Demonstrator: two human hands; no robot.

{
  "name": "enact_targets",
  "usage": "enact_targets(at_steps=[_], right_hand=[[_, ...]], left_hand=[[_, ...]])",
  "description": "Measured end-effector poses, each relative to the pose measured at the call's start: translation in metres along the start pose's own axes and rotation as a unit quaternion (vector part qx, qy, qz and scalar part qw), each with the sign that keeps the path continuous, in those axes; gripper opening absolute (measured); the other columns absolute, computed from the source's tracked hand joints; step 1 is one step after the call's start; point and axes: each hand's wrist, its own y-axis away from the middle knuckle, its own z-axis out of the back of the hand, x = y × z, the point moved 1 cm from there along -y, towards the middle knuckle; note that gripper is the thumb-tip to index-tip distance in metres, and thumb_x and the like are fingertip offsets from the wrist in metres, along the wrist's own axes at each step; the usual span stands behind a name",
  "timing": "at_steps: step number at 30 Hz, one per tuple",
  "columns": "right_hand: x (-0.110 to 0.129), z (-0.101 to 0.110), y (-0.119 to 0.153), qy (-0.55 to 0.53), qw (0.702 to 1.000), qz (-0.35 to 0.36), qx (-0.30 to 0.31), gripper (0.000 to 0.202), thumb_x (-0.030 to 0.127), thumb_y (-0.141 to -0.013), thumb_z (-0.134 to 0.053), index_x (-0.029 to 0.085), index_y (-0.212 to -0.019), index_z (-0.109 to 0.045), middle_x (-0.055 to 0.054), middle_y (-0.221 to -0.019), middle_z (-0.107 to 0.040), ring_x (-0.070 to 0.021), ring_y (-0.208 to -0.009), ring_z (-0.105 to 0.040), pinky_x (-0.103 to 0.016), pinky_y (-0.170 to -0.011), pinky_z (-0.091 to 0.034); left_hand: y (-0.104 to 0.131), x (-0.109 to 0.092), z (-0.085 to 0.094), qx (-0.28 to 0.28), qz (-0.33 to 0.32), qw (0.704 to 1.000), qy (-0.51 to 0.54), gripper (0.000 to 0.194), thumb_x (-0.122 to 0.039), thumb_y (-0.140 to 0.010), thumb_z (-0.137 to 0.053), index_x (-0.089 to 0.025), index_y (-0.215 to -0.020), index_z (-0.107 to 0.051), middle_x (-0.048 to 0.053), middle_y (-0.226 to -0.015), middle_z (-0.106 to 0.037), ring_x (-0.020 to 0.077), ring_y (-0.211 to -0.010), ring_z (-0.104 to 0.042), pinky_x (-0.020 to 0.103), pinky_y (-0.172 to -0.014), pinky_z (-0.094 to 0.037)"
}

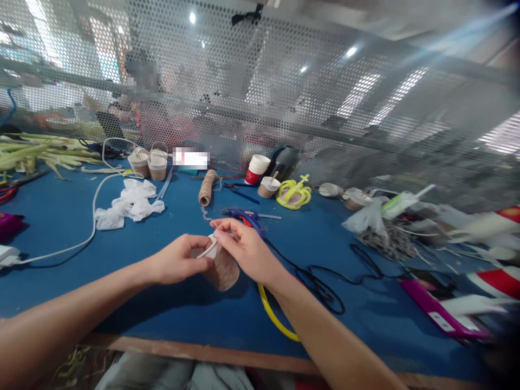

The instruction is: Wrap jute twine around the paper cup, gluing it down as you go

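A small paper cup (225,272), its side covered in brown twine, lies tilted between my hands above the blue table. My left hand (181,260) grips its white rim, thumb and fingers closed on the edge. At the rim's far side, my right hand (244,246) pinches a thin strand of twine (206,215) against the cup. That strand leads back to a twine spool (207,188) lying beyond my hands. Just past my right hand rests a blue glue gun (246,215), partly hidden by my fingers.
White crumpled pieces (132,203) lie left of centre. Farther back stand twine-wrapped cups (157,165), stacked paper cups (257,169) and a yellow crown-shaped piece (293,193). A black cable (320,281) and purple power strip (442,311) lie right. Perforated metal screening (317,103) borders the table.
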Motion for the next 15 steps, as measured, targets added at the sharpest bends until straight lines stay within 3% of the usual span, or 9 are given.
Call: enact_targets(at_steps=[5,8,11,13,15], right_hand=[[0.021,0.002,-0.027,-0.067,0.995,-0.039,0.065,0.009,0.022,-0.075,-0.053,0.014,-0.077,-0.057,-0.006,-0.088,-0.063,-0.0117,-0.078,-0.058,-0.028,-0.075,-0.045],[0.021,-0.015,-0.047,-0.124,0.985,-0.058,0.109,0.005,0.017,-0.073,-0.055,0.013,-0.069,-0.056,0.0,-0.068,-0.061,-0.0073,-0.06,-0.055,-0.019,-0.057,-0.045],[0.008,-0.041,-0.057,-0.117,0.967,-0.08,0.211,0.01,0.017,-0.072,-0.054,0.014,-0.063,-0.057,0.004,-0.055,-0.058,-0.0044,-0.041,-0.048,-0.015,-0.039,-0.038],[-0.003,-0.057,-0.056,-0.058,0.962,-0.05,0.26,0.009,0.018,-0.065,-0.063,0.014,-0.057,-0.061,0.005,-0.046,-0.057,-0.0052,-0.036,-0.047,-0.016,-0.036,-0.038],[-0.014,-0.064,-0.052,-0.026,0.978,-0.023,0.205,0.013,0.011,-0.049,-0.073,0.015,-0.048,-0.061,0.006,-0.042,-0.057,-0.0071,-0.037,-0.05,-0.017,-0.037,-0.04]], left_hand=[[0.006,-0.01,-0.004,0.087,-0.108,0.987,-0.077,0.005,-0.015,-0.071,-0.05,-0.013,-0.068,-0.053,0.006,-0.088,-0.059,0.0179,-0.086,-0.054,0.03,-0.082,-0.043],[0.013,-0.022,-0.01,0.155,-0.173,0.97,-0.074,0.017,-0.016,-0.073,-0.049,-0.016,-0.057,-0.046,0.006,-0.081,-0.059,0.0177,-0.085,-0.053,0.03,-0.082,-0.044],[0.021,-0.031,-0.016,0.21,-0.195,0.955,-0.072,0.014,-0.015,-0.072,-0.051,-0.016,-0.059,-0.047,0.009,-0.089,-0.059,0.0193,-0.091,-0.052,0.032,-0.086,-0.043],[0.025,-0.032,-0.016,0.211,-0.193,0.957,-0.051,0.006,-0.015,-0.071,-0.053,-0.015,-0.066,-0.052,0.011,-0.105,-0.054,0.0207,-0.099,-0.05,0.031,-0.088,-0.042],[0.028,-0.029,-0.012,0.172,-0.192,0.965,-0.044,0.004,-0.018,-0.073,-0.054,-0.014,-0.071,-0.055,0.011,-0.109,-0.053,0.0215,-0.101,-0.05,0.032,-0.089,-0.041]])
